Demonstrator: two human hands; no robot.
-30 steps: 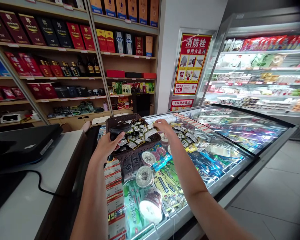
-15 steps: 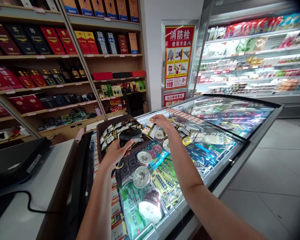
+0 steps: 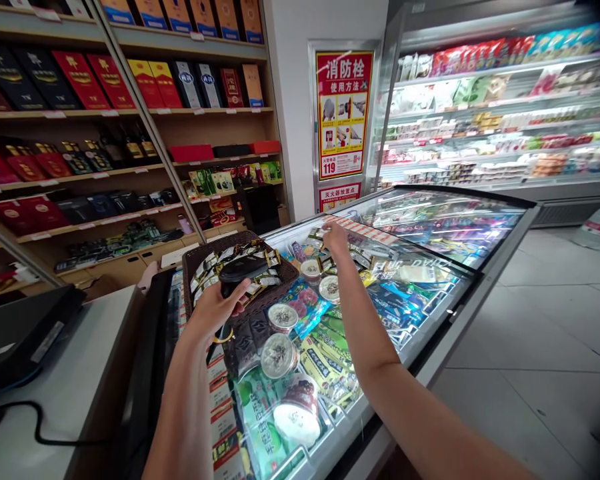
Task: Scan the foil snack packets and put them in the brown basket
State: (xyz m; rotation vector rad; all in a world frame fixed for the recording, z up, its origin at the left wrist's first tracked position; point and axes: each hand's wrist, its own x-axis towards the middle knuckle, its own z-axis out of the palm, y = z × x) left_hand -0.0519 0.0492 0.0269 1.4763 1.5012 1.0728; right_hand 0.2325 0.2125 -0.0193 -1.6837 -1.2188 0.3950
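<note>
My left hand [image 3: 215, 310] is wrapped round the handle of a black barcode scanner [image 3: 243, 268], whose head points over a brown woven basket [image 3: 275, 283]. Small gold, black and white packets [image 3: 200, 283] fill the basket. Beyond it, my right hand [image 3: 335, 240] reaches over the glass lid of a chest freezer, fingers curled down and closed on a small packet [image 3: 317, 234]; the fingertips are partly hidden. More packets of the same kind [image 3: 363, 257] lie on the glass beside this hand. A yellow-ringed object [image 3: 224, 335] shows below my left wrist.
Tubs [image 3: 279, 355] and bright ice-cream wrappers [image 3: 320, 360] show through the freezer glass. At left stands a counter [image 3: 100, 347] with a black device [image 3: 25, 333] and a cable. Shelves of boxes [image 3: 75, 80] and a lit fridge [image 3: 480, 133] line the back.
My right hand has moved from the basket's edge to the far right over the glass, carrying packets. My left hand keeps the scanner over the basket. The view has shifted slightly right.
</note>
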